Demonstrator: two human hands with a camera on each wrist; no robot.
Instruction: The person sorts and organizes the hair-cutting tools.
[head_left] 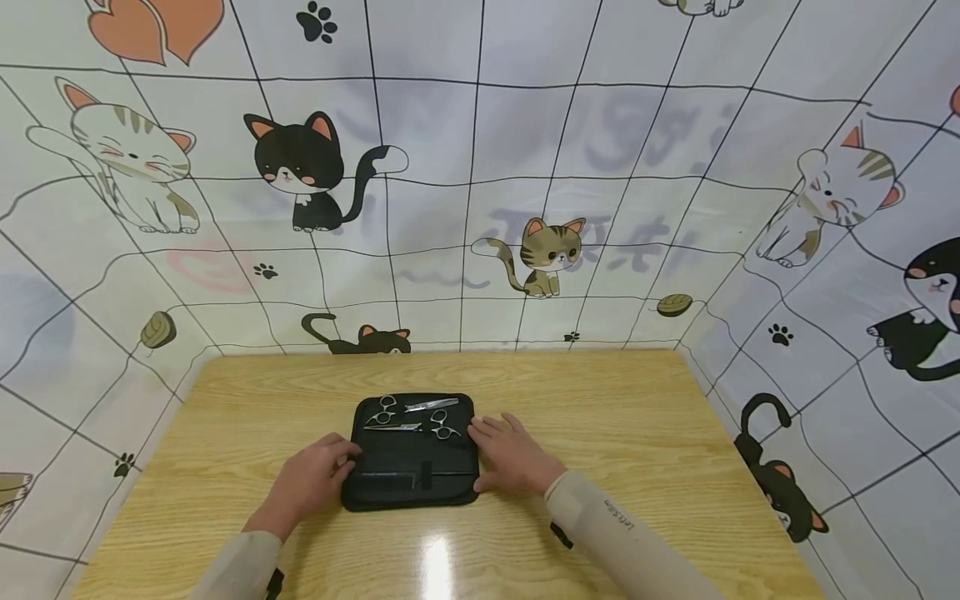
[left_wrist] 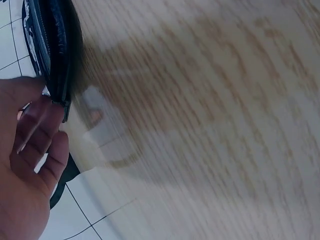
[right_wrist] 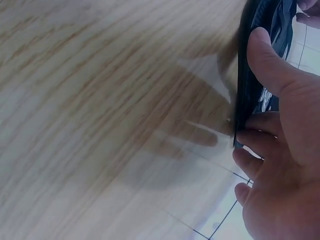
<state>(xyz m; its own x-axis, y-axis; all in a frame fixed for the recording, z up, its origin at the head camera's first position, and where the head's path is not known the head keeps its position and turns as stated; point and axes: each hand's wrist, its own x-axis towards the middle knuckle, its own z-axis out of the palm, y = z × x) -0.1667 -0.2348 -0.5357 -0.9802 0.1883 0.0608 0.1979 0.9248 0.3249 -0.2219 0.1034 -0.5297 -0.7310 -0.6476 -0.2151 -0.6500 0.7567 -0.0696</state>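
A black zip case (head_left: 378,454) lies spread on the wooden table. In its far half are two pairs of metal scissors: the upper pair (head_left: 431,405) has its blades to the right, the lower pair (head_left: 393,427) to the left. The near half has a pocket and a short strap (head_left: 426,475). The left hand (head_left: 311,479) touches the case's left edge with bent fingers and thumb. Along the right edge rest the fairly straight fingers of the right hand (head_left: 517,457), its thumb at the near right. Both wrist views show fingertips against the case rim (right_wrist: 243,90).
The wooden table (head_left: 600,433) carries the case slightly left of its middle. White cloth walls (head_left: 427,208) with printed cats and grid lines stand behind it and on both sides. Light glares off the table (head_left: 437,567) near its front.
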